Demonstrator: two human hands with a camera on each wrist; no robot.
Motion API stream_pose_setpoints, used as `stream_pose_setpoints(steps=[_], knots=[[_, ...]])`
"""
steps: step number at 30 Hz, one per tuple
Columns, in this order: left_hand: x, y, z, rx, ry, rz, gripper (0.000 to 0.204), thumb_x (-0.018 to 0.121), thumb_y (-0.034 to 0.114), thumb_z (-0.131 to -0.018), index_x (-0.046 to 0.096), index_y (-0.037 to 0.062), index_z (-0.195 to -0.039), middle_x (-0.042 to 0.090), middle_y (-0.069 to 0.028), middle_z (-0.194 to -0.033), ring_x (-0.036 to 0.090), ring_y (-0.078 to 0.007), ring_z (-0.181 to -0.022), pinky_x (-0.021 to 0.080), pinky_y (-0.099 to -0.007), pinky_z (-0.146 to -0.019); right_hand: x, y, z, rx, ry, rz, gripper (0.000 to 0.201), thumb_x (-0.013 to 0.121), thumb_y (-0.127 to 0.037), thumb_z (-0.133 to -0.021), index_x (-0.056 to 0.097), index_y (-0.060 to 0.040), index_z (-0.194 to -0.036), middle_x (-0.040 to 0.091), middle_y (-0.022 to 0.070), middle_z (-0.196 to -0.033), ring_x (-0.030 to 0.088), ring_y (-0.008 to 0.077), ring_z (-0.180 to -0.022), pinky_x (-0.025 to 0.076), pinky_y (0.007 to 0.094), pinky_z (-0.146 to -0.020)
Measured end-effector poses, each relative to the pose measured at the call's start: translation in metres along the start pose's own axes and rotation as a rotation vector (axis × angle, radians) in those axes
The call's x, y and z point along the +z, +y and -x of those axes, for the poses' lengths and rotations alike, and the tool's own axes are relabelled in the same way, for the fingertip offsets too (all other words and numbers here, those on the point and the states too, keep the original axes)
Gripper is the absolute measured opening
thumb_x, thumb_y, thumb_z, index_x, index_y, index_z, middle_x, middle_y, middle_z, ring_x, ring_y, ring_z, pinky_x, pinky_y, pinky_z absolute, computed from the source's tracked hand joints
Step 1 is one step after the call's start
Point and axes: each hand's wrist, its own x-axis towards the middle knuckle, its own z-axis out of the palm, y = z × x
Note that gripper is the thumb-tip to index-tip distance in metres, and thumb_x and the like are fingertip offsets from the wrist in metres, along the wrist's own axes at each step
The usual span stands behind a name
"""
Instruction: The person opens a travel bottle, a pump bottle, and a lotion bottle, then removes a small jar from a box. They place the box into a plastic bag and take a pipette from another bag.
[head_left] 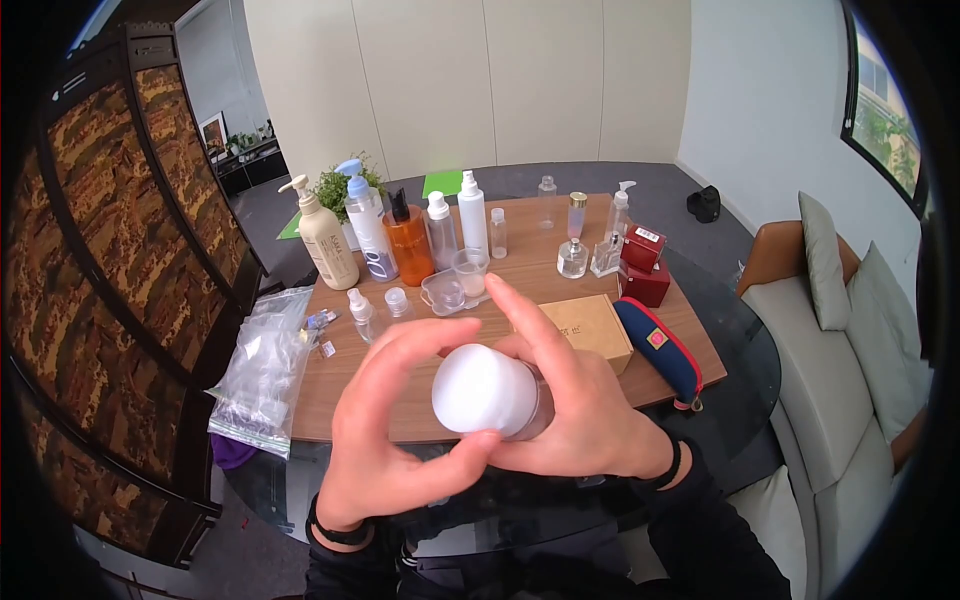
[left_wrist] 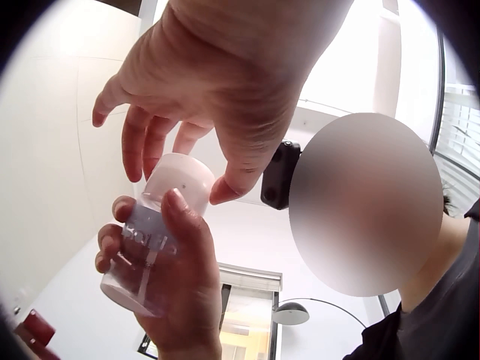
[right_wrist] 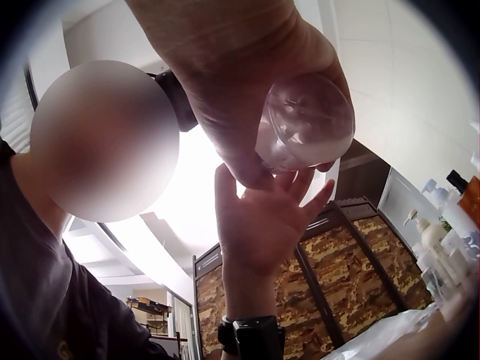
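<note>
A clear, wide bottle [left_wrist: 135, 289] with pale lettering and a white cap [head_left: 480, 390] is held up over the near side of the table. My right hand [head_left: 575, 415] grips the bottle's body, its thumb lying along the side just below the cap in the left wrist view. Around the cap arches my left hand [head_left: 375, 430], fingers spread wide. Its thumb tip is right at the cap's edge, while the index finger stands a little off it. In the right wrist view the bottle's rounded base [right_wrist: 319, 112] shows beyond the right palm.
Pump and spray bottles, among them an amber bottle [head_left: 406, 245], stand at the table's back left. Plastic bags [head_left: 260, 370] lie at the left edge. A cardboard box [head_left: 590, 330], a blue pouch [head_left: 655, 345] and red boxes [head_left: 643, 270] are on the right.
</note>
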Motion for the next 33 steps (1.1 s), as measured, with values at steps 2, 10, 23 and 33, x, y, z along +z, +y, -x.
stream_pose_setpoints(steps=[2,10,23,33], knots=[[0.0,-0.004,0.001,0.061,-0.041,0.104,0.064,0.079,0.015,-0.065,0.055,0.0004,-0.122,0.053,-0.0152,-0.121,0.053,-0.0276,-0.109,0.042,-0.0365,-0.094,0.0,-0.001,0.0,-0.003,-0.002,-0.011,0.103,0.079,-0.025,-0.067,0.019,-0.0138,-0.15,0.065,0.0099,-0.088,0.066,0.0273,-0.072,0.051,0.0367,-0.063],[0.001,0.002,0.001,-0.012,-0.02,0.074,0.062,0.072,0.01,-0.071,0.05,-0.0025,-0.127,0.052,-0.018,-0.127,0.049,-0.0284,-0.121,0.036,-0.0382,-0.103,-0.001,0.0,0.0,-0.004,-0.03,-0.03,0.102,0.078,-0.024,-0.068,0.019,-0.0139,-0.15,0.066,0.0115,-0.093,0.067,0.0292,-0.077,0.052,0.0377,-0.065],[0.002,0.0,0.003,-0.099,-0.001,0.187,0.067,0.076,0.013,-0.071,0.048,-0.0027,-0.129,0.054,-0.0142,-0.122,0.05,-0.0239,-0.115,0.037,-0.0356,-0.099,-0.001,-0.001,0.0,0.009,-0.04,-0.048,0.102,0.078,-0.023,-0.068,0.017,-0.0141,-0.15,0.066,0.0125,-0.094,0.067,0.0299,-0.078,0.052,0.038,-0.067],[0.006,-0.001,0.005,-0.035,0.023,0.239,0.065,0.076,0.012,-0.072,0.049,-0.0029,-0.128,0.055,-0.0136,-0.119,0.052,-0.0226,-0.111,0.038,-0.0344,-0.098,-0.003,-0.004,0.0,0.009,-0.032,-0.05,0.102,0.078,-0.024,-0.068,0.018,-0.0139,-0.15,0.067,0.0136,-0.098,0.067,0.0303,-0.079,0.052,0.0376,-0.067]])
